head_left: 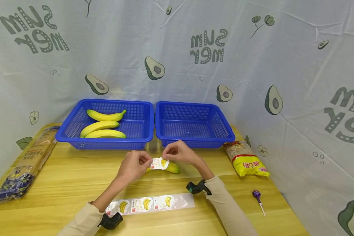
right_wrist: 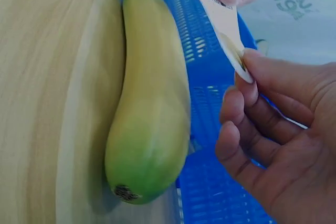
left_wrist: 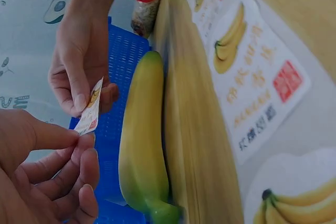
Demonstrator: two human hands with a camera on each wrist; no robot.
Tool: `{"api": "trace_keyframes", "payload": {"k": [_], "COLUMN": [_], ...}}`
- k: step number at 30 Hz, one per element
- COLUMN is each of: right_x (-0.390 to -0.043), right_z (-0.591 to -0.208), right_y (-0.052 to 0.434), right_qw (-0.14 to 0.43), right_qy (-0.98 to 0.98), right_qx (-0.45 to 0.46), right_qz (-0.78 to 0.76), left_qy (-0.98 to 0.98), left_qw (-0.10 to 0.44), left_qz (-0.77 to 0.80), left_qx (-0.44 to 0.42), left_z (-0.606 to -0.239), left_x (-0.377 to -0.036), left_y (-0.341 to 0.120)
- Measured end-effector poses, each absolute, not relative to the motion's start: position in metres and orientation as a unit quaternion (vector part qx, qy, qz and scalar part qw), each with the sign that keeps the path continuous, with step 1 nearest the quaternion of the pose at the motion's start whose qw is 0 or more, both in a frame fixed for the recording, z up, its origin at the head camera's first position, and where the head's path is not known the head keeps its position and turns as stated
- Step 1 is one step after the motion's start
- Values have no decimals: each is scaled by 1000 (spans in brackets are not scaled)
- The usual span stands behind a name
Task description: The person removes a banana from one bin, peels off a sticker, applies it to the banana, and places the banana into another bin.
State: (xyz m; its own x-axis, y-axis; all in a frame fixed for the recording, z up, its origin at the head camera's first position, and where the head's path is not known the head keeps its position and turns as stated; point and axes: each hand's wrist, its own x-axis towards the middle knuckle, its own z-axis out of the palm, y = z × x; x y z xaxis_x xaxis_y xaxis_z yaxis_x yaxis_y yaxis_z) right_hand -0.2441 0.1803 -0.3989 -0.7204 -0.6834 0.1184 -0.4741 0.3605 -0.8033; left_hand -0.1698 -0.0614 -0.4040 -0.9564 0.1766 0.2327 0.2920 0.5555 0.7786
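Observation:
A white sticker (head_left: 158, 163) with a banana picture is stretched between both hands, above a banana (head_left: 173, 167) lying on the table. My left hand (head_left: 134, 165) pinches one end of the sticker between thumb and finger. At the other end, my right hand (head_left: 180, 152) pinches the edge beside the printed bananas. In the right wrist view the banana (right_wrist: 149, 87) lies close under the sticker (right_wrist: 223, 27), with a gap between them. A backing strip (head_left: 183, 200) with several like stickers lies in front of the hands.
Behind stand two blue baskets: the left basket (head_left: 106, 144) holds three bananas (head_left: 101, 125), the right basket (head_left: 191, 141) shows a bare floor. A long noodle-like pack (head_left: 29, 164) lies left. To the right are a yellow-and-red food bag (head_left: 247, 160) and a purple lollipop (head_left: 257, 195).

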Motion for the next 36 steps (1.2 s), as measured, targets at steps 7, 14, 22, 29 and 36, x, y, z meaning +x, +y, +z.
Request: {"api": "trace_keyframes", "payload": {"k": [7, 14, 22, 29, 36], "right_x": [-244, -244, -242, -241, -241], "right_z": [-403, -405, -411, -412, -414], "right_y": [173, 169, 167, 166, 164], "right_qw": [88, 76, 66, 60, 58], "right_qy": [849, 860, 866, 870, 872], "right_qx": [-326, -311, -310, -306, -304], "right_qz": [-406, -397, -386, -381, -379], "left_qy": [-901, -911, -902, -904, -903], "left_qw": [81, 95, 89, 83, 95], "left_qz": [-413, -388, -409, -407, -405], "left_qx": [-106, -103, -107, -103, -108], "left_z": [-408, -411, -418, -423, -426], "left_x": [-169, -169, -171, -175, -177], "left_y": [-58, -59, -60, -60, -61]}}
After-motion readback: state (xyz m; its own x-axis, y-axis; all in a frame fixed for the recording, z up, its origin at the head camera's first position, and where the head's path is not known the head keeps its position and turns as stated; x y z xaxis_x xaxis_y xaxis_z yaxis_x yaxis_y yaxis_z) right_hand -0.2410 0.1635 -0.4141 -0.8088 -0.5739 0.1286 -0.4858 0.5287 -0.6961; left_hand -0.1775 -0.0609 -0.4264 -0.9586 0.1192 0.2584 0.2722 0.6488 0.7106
